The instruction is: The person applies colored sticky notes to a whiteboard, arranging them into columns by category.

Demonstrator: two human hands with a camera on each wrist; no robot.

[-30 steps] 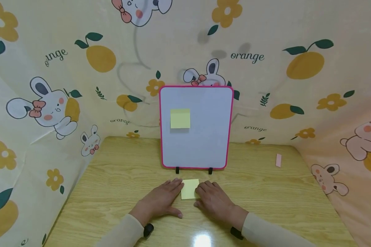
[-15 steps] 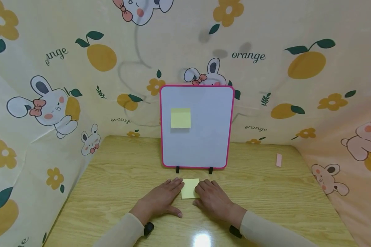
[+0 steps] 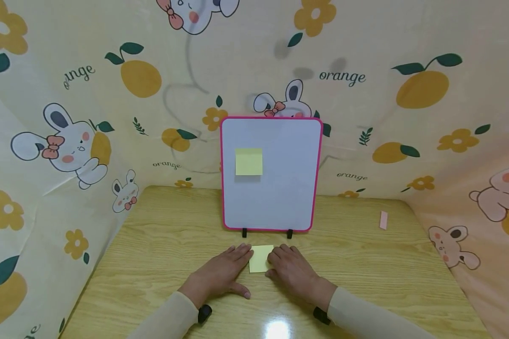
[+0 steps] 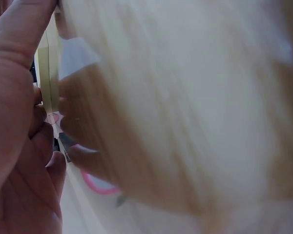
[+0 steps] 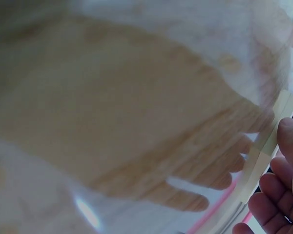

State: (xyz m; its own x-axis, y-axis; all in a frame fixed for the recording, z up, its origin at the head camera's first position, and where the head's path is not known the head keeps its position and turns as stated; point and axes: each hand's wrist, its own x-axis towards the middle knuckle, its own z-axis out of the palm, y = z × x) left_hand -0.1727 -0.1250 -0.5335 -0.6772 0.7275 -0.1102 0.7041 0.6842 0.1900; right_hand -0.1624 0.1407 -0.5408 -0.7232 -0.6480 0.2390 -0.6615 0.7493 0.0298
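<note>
A pale yellow sticky note pad point(image 3: 260, 259) lies on the wooden table between both hands. My left hand point(image 3: 220, 272) rests flat at its left side, fingers straight, fingertips on the pad's edge and thumb spread toward me. At the right edge, my right hand point(image 3: 294, 272) has its fingers curled and pinches the pad's side, covering that edge. In the right wrist view the thumb point(image 5: 290, 139) lies right against the pad, which shows some thickness. Behind stands a pink-framed whiteboard point(image 3: 280, 188) bearing one yellow-green sticky note point(image 3: 249, 162) at its upper left.
Two black feet, left point(image 3: 244, 233) and right point(image 3: 290, 234), hold up the whiteboard just beyond the pad. A small pink strip point(image 3: 383, 220) lies at the table's back right. Printed cloth point(image 3: 186, 61) walls the table point(image 3: 390, 278) at the back and sides.
The right thumb has drawn up closer to the pad's lower right edge, and the right wrist has shifted slightly left. The left hand and the pad stay in place.
</note>
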